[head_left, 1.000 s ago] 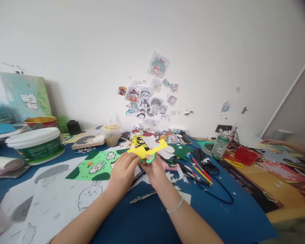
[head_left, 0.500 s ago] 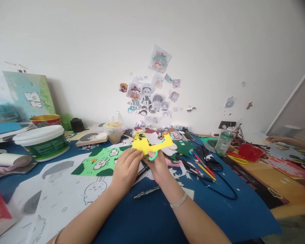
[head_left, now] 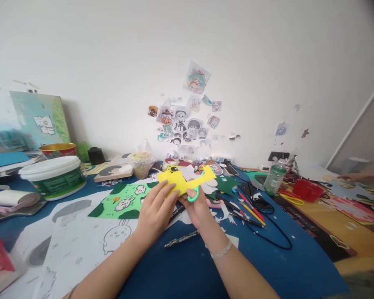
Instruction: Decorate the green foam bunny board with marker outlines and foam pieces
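Both hands meet over the middle of the blue table (head_left: 162, 270). My left hand (head_left: 158, 207) is closed on the left part of a yellow sheet of paper (head_left: 174, 184), fingers lying over its face. My right hand (head_left: 197, 207) grips scissors with mint-green handles (head_left: 193, 196); one loop shows beside the thumb, while the blades are mostly hidden by the paper. A narrow arm of the sheet reaches up to the right over the scissors. Left of the hands lies a green sheet (head_left: 118, 203) with rabbit drawings. Below them rests a patterned pen (head_left: 181, 239).
White paper with drawings (head_left: 81, 245) covers the left front. A white-lidded tub (head_left: 54, 176) stands behind it. To the right lie pencils (head_left: 251, 209), a black cable (head_left: 280, 248), a green-tinted bottle (head_left: 276, 177) and a red container (head_left: 308, 189). Another person's hand (head_left: 355, 177) is at far right.
The yellow paper has turned slightly and shows more of its face. My left fingers have spread farther over it. The whole view has shifted a little.
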A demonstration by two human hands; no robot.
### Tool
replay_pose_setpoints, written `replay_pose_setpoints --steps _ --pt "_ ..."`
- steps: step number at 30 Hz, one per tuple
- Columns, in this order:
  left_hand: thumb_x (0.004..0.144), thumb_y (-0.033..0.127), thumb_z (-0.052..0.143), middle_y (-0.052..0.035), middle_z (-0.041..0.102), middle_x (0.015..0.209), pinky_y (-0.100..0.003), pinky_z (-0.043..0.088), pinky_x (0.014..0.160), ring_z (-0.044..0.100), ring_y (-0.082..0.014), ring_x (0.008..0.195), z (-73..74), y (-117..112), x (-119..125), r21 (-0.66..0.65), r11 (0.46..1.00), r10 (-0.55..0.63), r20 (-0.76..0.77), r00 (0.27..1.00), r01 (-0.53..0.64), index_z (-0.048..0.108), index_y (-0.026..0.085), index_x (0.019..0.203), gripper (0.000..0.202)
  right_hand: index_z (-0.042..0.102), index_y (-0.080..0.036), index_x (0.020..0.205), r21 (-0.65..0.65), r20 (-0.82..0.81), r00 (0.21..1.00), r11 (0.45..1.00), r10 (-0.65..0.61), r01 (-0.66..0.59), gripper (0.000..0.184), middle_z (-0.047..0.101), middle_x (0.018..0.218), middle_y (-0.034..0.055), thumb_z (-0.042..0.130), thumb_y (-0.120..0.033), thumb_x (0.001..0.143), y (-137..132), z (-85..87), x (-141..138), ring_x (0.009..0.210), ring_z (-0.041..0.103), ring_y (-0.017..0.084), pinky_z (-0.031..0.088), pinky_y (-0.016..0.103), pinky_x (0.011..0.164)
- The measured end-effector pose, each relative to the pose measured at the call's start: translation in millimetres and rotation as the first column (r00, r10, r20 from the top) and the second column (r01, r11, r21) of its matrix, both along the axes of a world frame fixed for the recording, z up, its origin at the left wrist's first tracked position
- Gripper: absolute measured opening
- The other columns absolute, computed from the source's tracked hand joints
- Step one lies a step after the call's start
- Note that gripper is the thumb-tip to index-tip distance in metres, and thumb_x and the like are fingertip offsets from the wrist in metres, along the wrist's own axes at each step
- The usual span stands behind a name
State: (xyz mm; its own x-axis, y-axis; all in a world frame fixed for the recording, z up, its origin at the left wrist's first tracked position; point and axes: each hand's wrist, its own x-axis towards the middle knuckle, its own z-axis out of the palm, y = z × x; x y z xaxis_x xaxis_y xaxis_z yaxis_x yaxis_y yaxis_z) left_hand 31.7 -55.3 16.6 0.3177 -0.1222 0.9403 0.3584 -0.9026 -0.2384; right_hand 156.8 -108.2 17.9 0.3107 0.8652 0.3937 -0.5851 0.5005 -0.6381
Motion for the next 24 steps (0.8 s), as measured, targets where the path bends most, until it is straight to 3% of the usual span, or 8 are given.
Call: replay_pose_setpoints --steps 4,7,9,11,13,18,21,24 --pt "0.082 0.009 0.053 -0.0099 0.066 0.096 -0.039 0.049 0.083 0.058 -0.0232 0.097 2.0 2 -3 -0.101 0.992 -0.066 0.045 0.997 0.07 0.057 0.017 0.1 0.019 0.054 -0.025 0.101 -0.053 0.073 0.996 0.997 -0.054 0.058 0.041 0.063 0.096 -0.0011 0.071 -0.024 0.064 -1 3.5 -2 0.076 0.06 0.013 0.052 0.026 0.067" --pt "0.086 0.017 0.048 -0.0082 0.065 0.091 -0.035 0.049 0.075 0.059 -0.02 0.085 4.4 3 -5 -0.342 0.936 -0.045 0.117 0.992 0.082 0.057 0.018 0.094 0.011 0.053 -0.022 0.091 -0.108 0.158 0.975 0.979 -0.156 0.174 0.035 0.061 0.08 -0.0017 0.072 -0.028 0.063 0 4.5 -4 0.07 0.059 0.014 0.051 0.028 0.064" --pt "0.087 0.028 0.045 -0.0068 0.064 0.089 -0.031 0.049 0.065 0.059 -0.0178 0.072 5.0 4 -4 -0.569 0.819 0.018 0.15 0.988 0.072 0.056 0.019 0.092 0.015 0.051 -0.021 0.086 -0.133 0.231 0.943 0.952 -0.239 0.274 0.032 0.059 0.074 -0.0017 0.071 -0.029 0.063 3 3.3 -4 0.071 0.059 0.015 0.05 0.028 0.065" --pt "0.086 0.038 0.044 -0.0059 0.064 0.089 -0.029 0.048 0.056 0.057 -0.0166 0.064 4.9 5 -4 -0.762 0.64 0.054 0.17 0.984 0.096 0.056 0.019 0.092 0.023 0.051 -0.02 0.085 -0.151 0.308 0.901 0.92 -0.305 0.363 0.031 0.058 0.071 -0.0019 0.07 -0.027 0.062 6 0.4 -3 0.071 0.058 0.015 0.049 0.028 0.066" --pt "0.083 0.044 0.044 -0.0057 0.063 0.09 -0.028 0.046 0.053 0.056 -0.0164 0.062 4.8 9 -3 -0.866 0.474 0.055 0.211 0.976 0.161 0.057 0.019 0.093 0.029 0.05 -0.02 0.085 -0.158 0.384 0.86 0.893 -0.337 0.421 0.032 0.058 0.07 -0.0025 0.07 -0.024 0.06 10 -3.8 -2 0.071 0.058 0.015 0.048 0.028 0.067" --pt "0.073 0.053 0.052 -0.0004 0.058 0.069 -0.023 0.038 0.043 0.049 -0.0124 0.05 6.2 18 -3 -0.905 0.191 0.009 0.388 0.922 0.379 0.056 0.017 0.088 0.039 0.049 -0.02 0.085 -0.164 0.486 0.804 0.868 -0.342 0.469 0.032 0.057 0.074 -0.0029 0.067 -0.017 0.058 13 -11.0 -2 0.073 0.058 0.014 0.048 0.027 0.068" --pt "0.068 0.054 0.059 0.0019 0.055 0.063 -0.021 0.035 0.041 0.044 -0.0093 0.046 7.6 20 -3 -0.894 0.042 -0.061 0.443 0.894 0.446 0.057 0.015 0.087 0.043 0.049 -0.021 0.085 -0.176 0.463 0.844 0.906 -0.269 0.385 0.034 0.055 0.076 -0.0035 0.068 -0.016 0.057 9 -10.6 -3 0.073 0.056 0.013 0.047 0.024 0.064" --pt "0.065 0.053 0.065 -0.0012 0.059 0.071 -0.021 0.038 0.042 0.05 -0.0108 0.052 9.3 16 -2 -0.872 -0.08 -0.128 0.489 0.863 0.482 0.057 0.014 0.089 0.046 0.049 -0.021 0.085 -0.173 0.404 0.887 0.934 -0.222 0.313 0.034 0.054 0.072 -0.0044 0.069 -0.018 0.058 8 -10.3 -3 0.068 0.054 0.012 0.045 0.023 0.06"
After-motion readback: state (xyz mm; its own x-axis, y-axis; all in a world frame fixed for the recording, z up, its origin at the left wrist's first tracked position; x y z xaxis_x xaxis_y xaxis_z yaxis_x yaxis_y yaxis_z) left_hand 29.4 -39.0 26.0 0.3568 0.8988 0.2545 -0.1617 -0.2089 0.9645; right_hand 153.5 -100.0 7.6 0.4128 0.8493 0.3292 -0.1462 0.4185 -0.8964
